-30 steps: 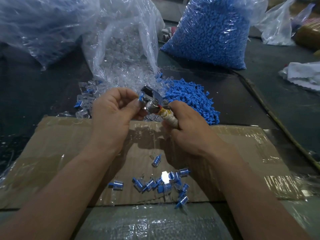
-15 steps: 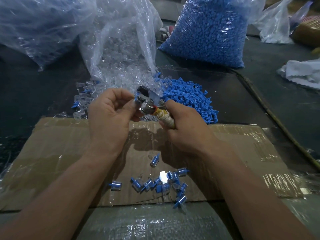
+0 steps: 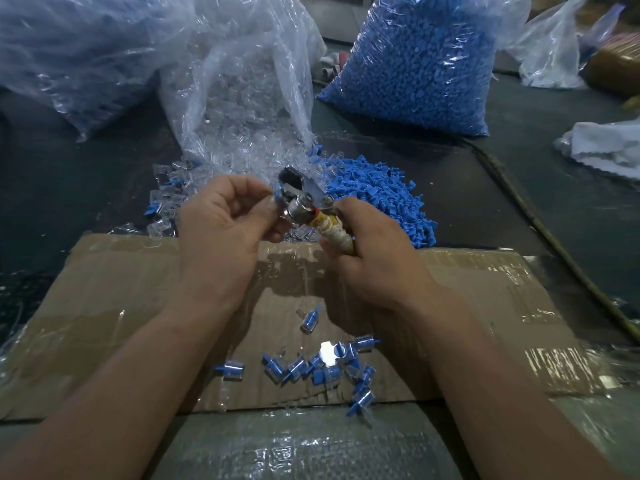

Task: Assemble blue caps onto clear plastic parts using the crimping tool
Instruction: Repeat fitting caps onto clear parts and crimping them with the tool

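Cardboard sheet [image 3: 121, 289], near centre, bearing a scatter of capped clear parts [image 3: 311, 367]. Above it: right hand [image 3: 374, 258] gripping the wrapped handle of the crimping tool [image 3: 301, 207]; left hand [image 3: 221, 230] pinching a blue-capped piece [image 3: 277, 195] at the tool's head. Far: loose blue caps [image 3: 381, 195], open bag of clear parts [image 3: 242, 98], full bag of blue caps [image 3: 415, 64]. White cloth [image 3: 606, 147], far right.

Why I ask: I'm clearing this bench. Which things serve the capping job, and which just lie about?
Job: crimping tool, blue caps pile, bag of clear parts, bag of blue caps, capped pieces on cardboard.
Lying about: white cloth, brown package, crumpled plastic bag.
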